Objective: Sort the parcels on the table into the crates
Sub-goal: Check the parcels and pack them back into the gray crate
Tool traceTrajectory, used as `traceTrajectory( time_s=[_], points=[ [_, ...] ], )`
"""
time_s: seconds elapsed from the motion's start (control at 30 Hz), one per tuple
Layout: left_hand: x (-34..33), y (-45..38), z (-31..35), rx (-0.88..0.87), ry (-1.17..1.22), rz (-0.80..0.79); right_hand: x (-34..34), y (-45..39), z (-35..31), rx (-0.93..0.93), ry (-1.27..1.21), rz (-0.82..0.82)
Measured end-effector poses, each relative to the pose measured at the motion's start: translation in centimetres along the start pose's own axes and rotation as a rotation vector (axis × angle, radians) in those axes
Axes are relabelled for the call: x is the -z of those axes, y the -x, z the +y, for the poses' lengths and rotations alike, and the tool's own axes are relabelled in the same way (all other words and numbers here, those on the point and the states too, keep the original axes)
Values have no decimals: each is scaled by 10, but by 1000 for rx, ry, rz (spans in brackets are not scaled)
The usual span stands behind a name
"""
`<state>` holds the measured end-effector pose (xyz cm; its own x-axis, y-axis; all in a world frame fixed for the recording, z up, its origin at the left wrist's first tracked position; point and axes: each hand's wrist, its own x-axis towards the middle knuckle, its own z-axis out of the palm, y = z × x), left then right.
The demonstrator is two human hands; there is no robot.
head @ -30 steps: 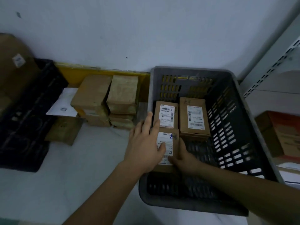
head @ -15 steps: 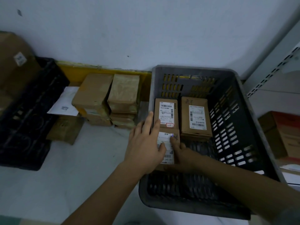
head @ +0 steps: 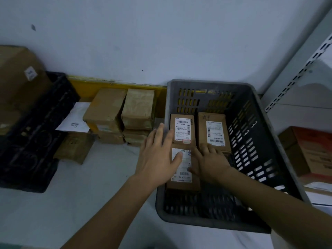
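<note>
Surface: a pale grey table (head: pixel 53 203) fills the lower left of the frame, set against a white wall (head: pixel 161 33).
Room: a metal shelf post (head: pixel 294 74) with slots runs up the right edge; a red-brown carton (head: pixel 312 151) sits on the shelf at centre right.
Grey crate: the grey crate (head: pixel 260 123) stands on the table at lower right of centre, with slotted walls.
Black crate: a black crate (head: pixel 30 133) sits at the left edge, a big brown box (head: pixel 16 76) in it.
Loose parcels: a stack of brown parcels (head: pixel 122 114) stands at the wall, left of the grey crate; a white envelope (head: pixel 75 119) and a small flat parcel (head: pixel 75 148) lie further left.
Parcels in crate: two labelled parcels (head: pixel 183 128) lie side by side at the crate's far end; a third, the near parcel (head: pixel 183 166), lies in front of the left one.
Left hand: the left hand (head: pixel 158 157) lies flat with straight fingers, thumb on the near parcel's label, gripping nothing.
Right hand: the right hand (head: pixel 208 162) rests on the near parcel's right edge, fingers loosely spread, not clasped round it.
</note>
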<state>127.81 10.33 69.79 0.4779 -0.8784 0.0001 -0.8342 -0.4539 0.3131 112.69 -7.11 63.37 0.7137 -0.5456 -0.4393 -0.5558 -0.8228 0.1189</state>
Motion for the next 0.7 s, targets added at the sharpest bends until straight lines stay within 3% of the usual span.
traceTrajectory(
  time_s=[0.13, 0.33, 0.7],
  points=[
    [11, 5, -22, 56, -33, 81, 23, 13, -2, -36, -33, 226],
    [21, 14, -81, 131, -128, 82, 68, 36, -46, -59, -99, 473],
    [50, 81, -256, 291, -160, 27, 99, 19, -244, -40, -231, 478]
  ],
)
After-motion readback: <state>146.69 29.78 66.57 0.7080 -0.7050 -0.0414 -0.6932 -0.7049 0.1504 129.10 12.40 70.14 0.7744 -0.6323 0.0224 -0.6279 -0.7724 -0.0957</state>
